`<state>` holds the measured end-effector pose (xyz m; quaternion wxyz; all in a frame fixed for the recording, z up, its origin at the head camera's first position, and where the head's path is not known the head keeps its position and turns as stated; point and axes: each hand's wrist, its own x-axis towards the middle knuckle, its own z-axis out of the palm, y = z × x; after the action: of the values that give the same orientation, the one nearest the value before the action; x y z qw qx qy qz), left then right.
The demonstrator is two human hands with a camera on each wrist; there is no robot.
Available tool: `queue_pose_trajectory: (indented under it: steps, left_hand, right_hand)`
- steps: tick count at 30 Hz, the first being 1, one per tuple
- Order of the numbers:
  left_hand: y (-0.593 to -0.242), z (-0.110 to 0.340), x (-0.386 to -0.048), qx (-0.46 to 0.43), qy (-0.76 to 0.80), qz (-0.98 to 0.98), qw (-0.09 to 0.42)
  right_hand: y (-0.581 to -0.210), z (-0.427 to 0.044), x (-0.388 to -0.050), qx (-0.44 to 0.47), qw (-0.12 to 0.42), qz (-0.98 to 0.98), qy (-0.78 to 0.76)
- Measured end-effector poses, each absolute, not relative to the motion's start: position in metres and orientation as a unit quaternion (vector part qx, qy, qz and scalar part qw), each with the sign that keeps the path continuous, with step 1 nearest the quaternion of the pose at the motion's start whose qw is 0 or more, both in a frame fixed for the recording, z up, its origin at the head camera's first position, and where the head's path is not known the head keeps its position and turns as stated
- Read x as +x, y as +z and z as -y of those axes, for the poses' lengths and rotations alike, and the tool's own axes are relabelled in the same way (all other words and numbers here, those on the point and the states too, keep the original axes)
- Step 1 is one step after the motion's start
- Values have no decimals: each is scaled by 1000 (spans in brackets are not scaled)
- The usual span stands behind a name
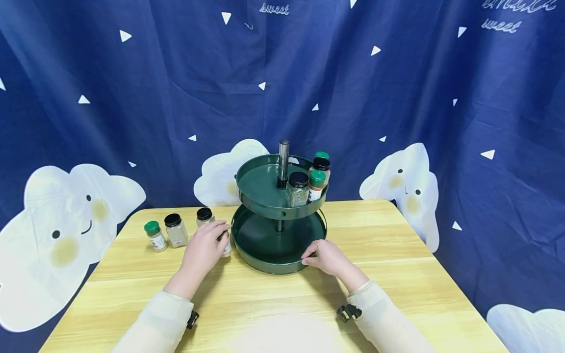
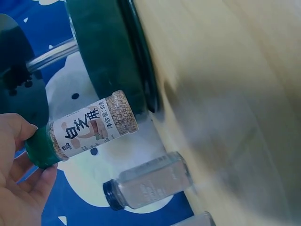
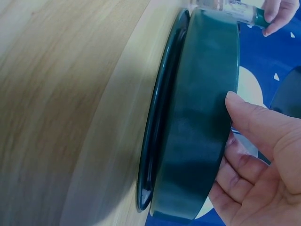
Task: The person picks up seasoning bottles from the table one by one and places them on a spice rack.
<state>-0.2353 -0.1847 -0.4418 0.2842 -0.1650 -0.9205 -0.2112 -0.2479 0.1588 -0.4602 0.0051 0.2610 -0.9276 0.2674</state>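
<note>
My left hand (image 1: pixel 205 247) grips the green cap of a sesame seed jar (image 2: pixel 89 127) with a white label. That jar appears slightly raised off the table, beside the left side of a two-tier green rotating rack (image 1: pixel 273 267); the hand covers most of it in the head view. On the right, my right hand (image 1: pixel 328 257) pinches the front-right rim of the lower tray (image 3: pixel 197 117), thumb outside and fingers inside. A black-capped spice jar (image 2: pixel 150 181) stands just behind the left hand.
Left on the table are another black-capped jar (image 1: pixel 176 230) and a green-capped jar (image 1: pixel 155 236). The upper tray (image 1: pixel 260 184) carries several jars on its right side, including a black-capped herb jar (image 1: pixel 297 191). A metal post (image 1: pixel 284 162) rises through it. A blue curtain (image 1: pixel 185 73) hangs behind.
</note>
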Motion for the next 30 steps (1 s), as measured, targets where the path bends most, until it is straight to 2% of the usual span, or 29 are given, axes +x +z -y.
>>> queue_pose_trajectory:
  steps: [10, 23, 30]
  left_hand:
    - [-433, 173, -233, -197, -206, 903, 322]
    - [-427, 162, -231, -204, -221, 896, 326]
    - [-426, 153, -231, -208, -229, 899, 311]
  right_hand:
    - [-463, -160, -250, 262, 10, 927, 267]
    - [-461, -160, -249, 262, 6, 929, 262]
    - [-462, -159, -249, 260, 7, 929, 264]
